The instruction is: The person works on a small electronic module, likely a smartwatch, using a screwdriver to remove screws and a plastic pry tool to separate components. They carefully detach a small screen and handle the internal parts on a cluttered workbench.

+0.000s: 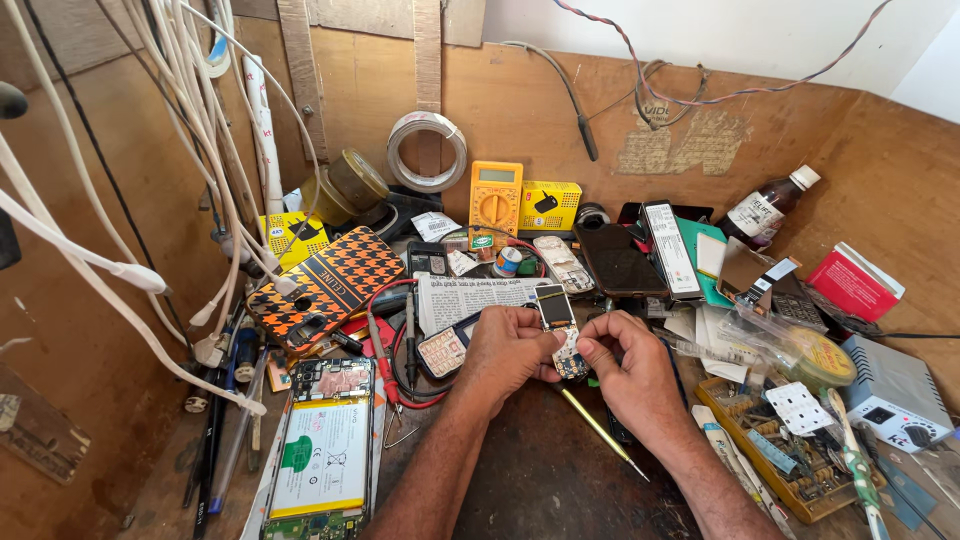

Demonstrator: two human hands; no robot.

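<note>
Hands are meeting mid-surface over a small phone circuit board [561, 335] with a little screen on top. Left hand [508, 350] is curling nearly closed, fingertips pinching the board's left edge. Right hand [630, 370] is half closed, thumb and forefinger gripping the board's lower right edge. Board is standing upright between them, just above the dark surface [540, 470].

Packages: two yellow boxes are sitting against the back wall, one [549, 205] right of the yellow multimeter [495, 197], one [290, 238] at left. One red box [853, 283] is lying far right. One brown bottle [768, 207] with a white cap and white label is leaning back right. One long white carton [672, 250] is resting by a dark phone [617, 258].

One opened phone [322, 450] with a white battery is lying lower left, one orange-and-black patterned case [325, 285] above it. One yellow-handled tool [598, 430] is lying under the right wrist.
</note>
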